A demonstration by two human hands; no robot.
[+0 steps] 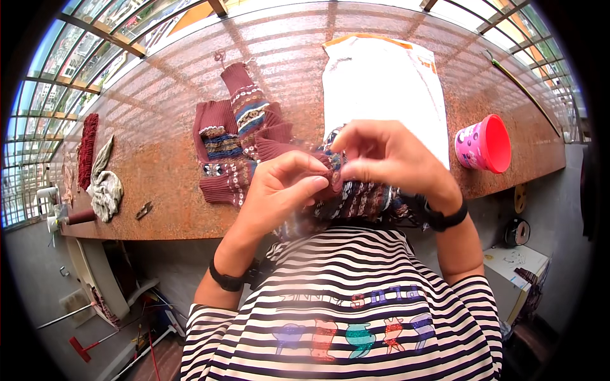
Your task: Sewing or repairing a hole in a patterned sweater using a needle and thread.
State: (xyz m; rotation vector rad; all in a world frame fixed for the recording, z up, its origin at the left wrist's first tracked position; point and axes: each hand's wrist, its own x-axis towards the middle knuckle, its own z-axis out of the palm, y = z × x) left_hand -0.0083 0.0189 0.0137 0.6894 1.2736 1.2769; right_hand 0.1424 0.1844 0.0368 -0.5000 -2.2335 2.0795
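A patterned maroon knitted garment (238, 138) lies on the stone-topped table (171, 209) and reaches towards the person's lap. My left hand (286, 190) pinches a maroon knitted edge (331, 183) between thumb and fingertips. Just to its right, my right hand (386, 152) is raised over the same edge, thumb and index finger curled towards each other. Whether a needle or yarn is between those fingers is too blurred to tell. Multicoloured knitting (362, 200) hangs below both hands, against the striped shirt. A loose yarn end (219, 55) lies by the far cuff.
Beyond the hands lies a white bag (381, 85) with an orange edge. A pink tub (482, 144) stands at the right. Small thread snips (144, 210), a crumpled cloth (106, 190) and a dark red knitted strip (88, 151) lie left. Window bars (95, 33) border the table.
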